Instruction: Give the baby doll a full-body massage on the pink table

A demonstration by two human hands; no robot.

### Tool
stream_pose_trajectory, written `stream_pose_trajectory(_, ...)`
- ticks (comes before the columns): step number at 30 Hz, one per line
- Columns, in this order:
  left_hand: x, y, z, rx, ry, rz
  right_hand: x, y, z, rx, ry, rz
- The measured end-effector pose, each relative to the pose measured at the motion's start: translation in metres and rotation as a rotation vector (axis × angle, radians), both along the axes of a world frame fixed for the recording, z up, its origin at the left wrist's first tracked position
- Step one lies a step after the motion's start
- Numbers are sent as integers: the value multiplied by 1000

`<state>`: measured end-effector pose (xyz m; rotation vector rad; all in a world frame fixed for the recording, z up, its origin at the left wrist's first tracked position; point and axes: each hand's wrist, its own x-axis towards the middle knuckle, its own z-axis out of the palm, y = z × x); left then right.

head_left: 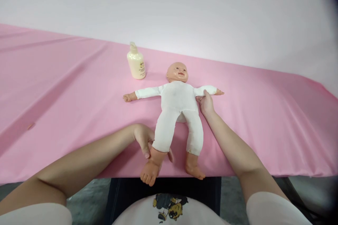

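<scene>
A baby doll (177, 102) in a white suit lies on its back on the pink cloth, arms spread, feet toward me. My left hand (144, 142) grips the doll's ankle (155, 154) on the left side, lifting that foot slightly over the table's front edge. My right hand (205, 102) rests against the doll's side, under its upper arm, fingers curled around it. The doll's other foot (194, 170) lies at the cloth's edge.
A cream pump bottle (136, 62) stands upright behind the doll's head, to its left. The pink cloth (66, 88) covers the whole table, with folds on the left. A pale wall rises behind it. The table's front edge runs just before my body.
</scene>
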<state>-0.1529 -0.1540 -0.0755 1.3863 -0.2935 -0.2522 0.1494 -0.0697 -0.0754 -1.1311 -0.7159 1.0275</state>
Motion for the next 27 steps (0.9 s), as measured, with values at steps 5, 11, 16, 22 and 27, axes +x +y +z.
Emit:
stream_pose_trajectory(5, -5, -8, -9, -242, -25, 234, -3, -9, -4, 102, -331, 46)
stream_pose_trajectory(11, -1, -1, -31, -534, -138, 497, -6, -20, 3, 431, -989, 173)
stream_pose_trajectory(16, 2, 1, -30, -551, -88, 727, -5, -22, 8, 447, -1175, 217)
stream_pose_trajectory(22, 4, -3, -23, -620, -82, 810, -4, -22, 8, 441, -1188, 230)
stream_pose_trajectory(27, 6, -1, -25, -695, -62, 858, -3, -22, 9, 474, -1208, 257)
